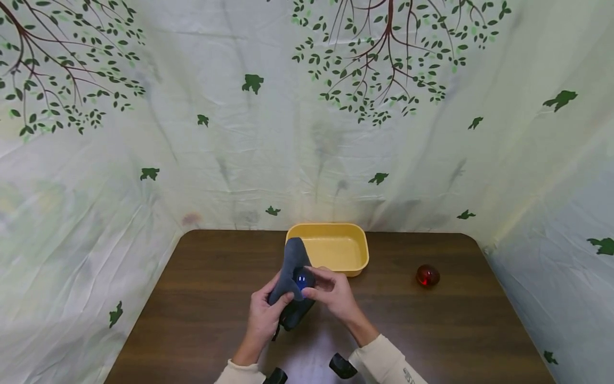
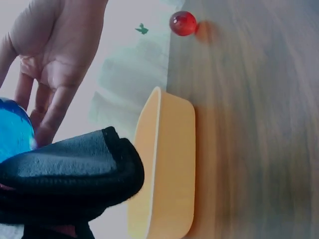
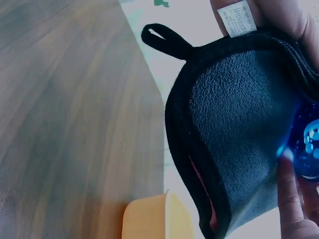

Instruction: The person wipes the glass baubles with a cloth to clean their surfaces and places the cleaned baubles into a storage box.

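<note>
A dark grey cloth with a black edge, a hanging loop and a white label is gripped by my left hand, thumb on its near face. Against the cloth sits a shiny, see-through blue ball, pinched between the fingers and thumb of my right hand. The right wrist view shows a fingertip on the side of the blue ball and the cloth spread behind it. Both hands are above the table, just in front of a yellow tub.
A clear red ball lies on the brown wooden table, to the right of the tub. Behind the table hangs a pale curtain with printed leaves and branches. Black wrist cameras show at both sleeves.
</note>
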Demonstrator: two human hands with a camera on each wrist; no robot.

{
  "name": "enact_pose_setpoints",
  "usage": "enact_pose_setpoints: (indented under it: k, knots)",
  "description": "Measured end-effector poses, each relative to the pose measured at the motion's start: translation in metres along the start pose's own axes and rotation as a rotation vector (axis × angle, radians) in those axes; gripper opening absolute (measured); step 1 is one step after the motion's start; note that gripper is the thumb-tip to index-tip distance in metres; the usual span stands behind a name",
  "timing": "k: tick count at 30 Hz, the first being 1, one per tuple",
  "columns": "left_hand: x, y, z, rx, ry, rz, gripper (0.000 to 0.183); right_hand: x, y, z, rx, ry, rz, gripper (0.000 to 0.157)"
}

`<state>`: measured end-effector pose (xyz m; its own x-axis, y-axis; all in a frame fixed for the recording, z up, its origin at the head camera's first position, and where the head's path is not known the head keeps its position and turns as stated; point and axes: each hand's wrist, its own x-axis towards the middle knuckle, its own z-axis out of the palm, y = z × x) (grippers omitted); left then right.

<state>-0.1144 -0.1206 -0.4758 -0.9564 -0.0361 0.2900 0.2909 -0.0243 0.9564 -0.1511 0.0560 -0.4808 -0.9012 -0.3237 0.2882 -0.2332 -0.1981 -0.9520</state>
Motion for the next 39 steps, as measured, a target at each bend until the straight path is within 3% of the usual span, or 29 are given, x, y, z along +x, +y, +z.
enact_pose_setpoints:
  k: [7, 11, 14, 20, 25, 31, 36, 39]
  knots:
    - [-0.002, 0.002, 0.004, -0.095, 0.076, -0.098, 0.04, -0.001, -0.004, 0.001, -0.094, 0.003, -0.093, 0.057]
    - [-0.002, 0.003, 0.003, -0.11, 0.054, -0.107, 0.039, 0.0, -0.006, 0.0, -0.152, -0.011, -0.188, 0.06]
    - [-0.001, 0.003, 0.001, -0.119, 0.023, -0.101, 0.037, 0.0, -0.006, -0.002, -0.22, -0.003, -0.21, 0.06]
    - [0.0, 0.002, -0.002, -0.099, -0.028, -0.046, 0.04, -0.003, -0.007, -0.004, -0.242, 0.029, -0.068, 0.051]
    - [0.003, 0.0, -0.005, 0.012, -0.074, 0.049, 0.047, -0.003, -0.014, -0.002, -0.149, 0.018, 0.076, 0.041]
    - [0.005, -0.001, -0.007, 0.098, -0.094, 0.119, 0.052, -0.001, -0.009, -0.004, -0.033, -0.017, 0.088, 0.039]
    - [0.004, 0.002, -0.001, 0.061, -0.034, 0.031, 0.049, -0.003, -0.007, -0.003, -0.011, -0.004, -0.011, 0.05]
    - [0.002, 0.004, 0.002, -0.019, 0.005, -0.054, 0.042, -0.003, -0.004, -0.003, -0.059, -0.007, -0.127, 0.054]
